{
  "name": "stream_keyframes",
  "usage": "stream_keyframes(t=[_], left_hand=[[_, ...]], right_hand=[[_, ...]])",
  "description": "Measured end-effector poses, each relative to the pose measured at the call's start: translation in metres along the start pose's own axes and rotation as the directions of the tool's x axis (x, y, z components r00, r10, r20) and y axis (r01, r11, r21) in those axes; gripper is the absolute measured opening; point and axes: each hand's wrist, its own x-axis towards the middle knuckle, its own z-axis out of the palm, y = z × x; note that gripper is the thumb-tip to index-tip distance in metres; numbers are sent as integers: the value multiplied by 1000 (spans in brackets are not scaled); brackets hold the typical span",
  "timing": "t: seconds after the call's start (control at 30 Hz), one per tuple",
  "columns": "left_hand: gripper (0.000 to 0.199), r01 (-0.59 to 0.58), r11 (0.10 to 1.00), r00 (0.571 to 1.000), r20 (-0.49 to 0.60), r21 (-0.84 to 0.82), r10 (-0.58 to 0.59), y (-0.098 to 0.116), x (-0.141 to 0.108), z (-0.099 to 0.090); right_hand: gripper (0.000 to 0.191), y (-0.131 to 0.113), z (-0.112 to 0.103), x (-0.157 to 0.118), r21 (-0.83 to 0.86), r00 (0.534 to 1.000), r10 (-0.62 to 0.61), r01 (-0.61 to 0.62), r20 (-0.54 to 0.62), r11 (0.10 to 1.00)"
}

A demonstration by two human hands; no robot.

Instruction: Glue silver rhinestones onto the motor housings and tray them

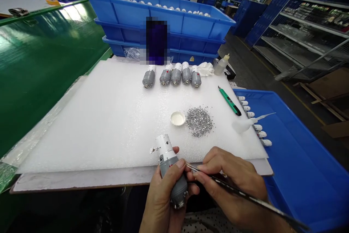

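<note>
My left hand (163, 193) is closed around a grey-and-white model spacecraft (166, 149), which is tilted with its white end pointing away from me. A small white dish-shaped part sticks out from its left side. In my right hand (234, 178) is a thin paintbrush (245, 193) with a long dark handle, pinched between thumb and fingers. Its metallic tip is at the model's right side, close to my left thumb; the exact contact is hidden. Beyond my hands, a small round dish (177, 119) holds pale liquid beside a pile of tiny silver pieces (200, 121).
Several similar models (176, 75) lie in a row at the back of the white foam sheet (109, 116). A green utility knife (229, 101) and a squeeze bottle (222, 64) are at right. Blue bins (163, 11) are stacked behind; another blue bin (297, 175) stands right, holding models.
</note>
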Motion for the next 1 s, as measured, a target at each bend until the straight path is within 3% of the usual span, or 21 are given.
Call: stream_keyframes(t=[0.07,0.17,0.27,0.37,0.47,0.57,0.63,0.8,1.0], left_hand=[[48,-14,1000,1000,27,27,13,2,1,-1],[34,-36,997,994,107,62,29,4,1,-7],[29,-63,994,984,174,88,47,3,1,-16],[27,-120,983,977,195,136,92,3,1,-23],[30,-136,977,977,186,166,104,4,2,-27],[34,-128,976,978,185,177,94,6,3,-28],[36,-122,978,979,181,168,91,7,3,-29],[37,-126,980,977,191,155,96,7,4,-33],[38,-136,978,972,214,161,100,10,6,-38]], right_hand=[[11,3,-1,2,146,979,202,-200,-4,969],[24,11,-4,7,410,881,466,-457,86,789],[31,20,-5,16,581,815,539,-549,213,601],[35,26,-4,23,611,792,553,-577,258,542],[35,31,-3,33,552,801,552,-575,231,604],[34,38,-2,47,311,860,503,-503,84,807],[31,45,0,59,120,895,446,-441,-10,889],[27,59,8,81,-72,914,399,-403,-69,912],[25,63,14,85,-188,926,374,-378,-58,907]])
